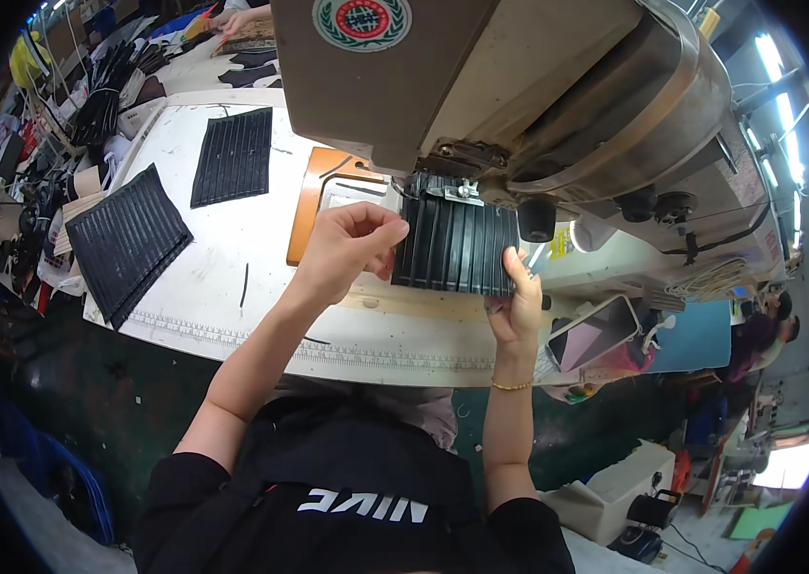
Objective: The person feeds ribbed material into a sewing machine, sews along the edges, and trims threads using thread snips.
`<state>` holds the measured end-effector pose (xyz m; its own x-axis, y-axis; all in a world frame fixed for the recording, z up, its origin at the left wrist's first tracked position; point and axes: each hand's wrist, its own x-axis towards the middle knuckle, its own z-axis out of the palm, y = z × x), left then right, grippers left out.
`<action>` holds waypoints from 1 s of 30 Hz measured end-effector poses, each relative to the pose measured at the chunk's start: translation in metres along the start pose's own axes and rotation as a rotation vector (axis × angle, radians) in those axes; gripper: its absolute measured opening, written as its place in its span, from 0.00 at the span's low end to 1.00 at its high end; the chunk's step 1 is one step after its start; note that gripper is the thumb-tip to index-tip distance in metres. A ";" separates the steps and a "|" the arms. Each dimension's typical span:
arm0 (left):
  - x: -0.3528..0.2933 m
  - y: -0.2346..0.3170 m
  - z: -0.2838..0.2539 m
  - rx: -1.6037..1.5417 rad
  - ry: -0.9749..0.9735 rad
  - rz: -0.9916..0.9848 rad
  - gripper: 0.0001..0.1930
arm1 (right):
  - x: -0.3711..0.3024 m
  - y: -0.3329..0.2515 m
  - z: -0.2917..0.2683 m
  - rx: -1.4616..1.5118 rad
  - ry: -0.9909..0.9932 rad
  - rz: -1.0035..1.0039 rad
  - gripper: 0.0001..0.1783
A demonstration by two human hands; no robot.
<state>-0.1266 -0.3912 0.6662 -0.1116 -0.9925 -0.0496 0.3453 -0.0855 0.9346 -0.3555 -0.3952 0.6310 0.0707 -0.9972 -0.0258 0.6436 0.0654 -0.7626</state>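
Uneven pull could skew our black ribbed rectangular panel [457, 247], right hand [517, 306] pinching its four-o'clock edge, left hand's [345, 251] fingertips together, contents unclear.

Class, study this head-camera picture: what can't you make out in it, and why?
All in the head view:
- Left hand: whether the fingertips pinch a thread; too small to tell.
- Right hand: most fingers, hidden beneath the black ribbed panel.
- Needle point: lost among small metal parts under the sewing machine.
- Co-worker's hand: its owner is cut off by the top edge.
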 end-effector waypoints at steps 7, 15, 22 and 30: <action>0.016 0.008 -0.001 0.043 0.031 0.022 0.06 | 0.029 -0.008 0.012 -0.133 0.099 -0.063 0.05; 0.053 0.002 -0.016 0.066 -0.016 0.044 0.09 | 0.076 0.001 -0.015 0.043 -0.039 -0.071 0.04; 0.101 0.021 0.011 0.044 0.092 -0.044 0.14 | 0.091 -0.004 -0.014 0.077 0.020 -0.058 0.02; 0.125 -0.006 0.015 -0.307 0.305 0.080 0.14 | 0.082 -0.004 -0.020 -0.137 0.009 0.017 0.07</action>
<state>-0.1567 -0.5130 0.6594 0.1911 -0.9734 -0.1263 0.6077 0.0163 0.7940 -0.3676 -0.4783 0.6184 0.0738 -0.9963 -0.0451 0.5318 0.0775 -0.8433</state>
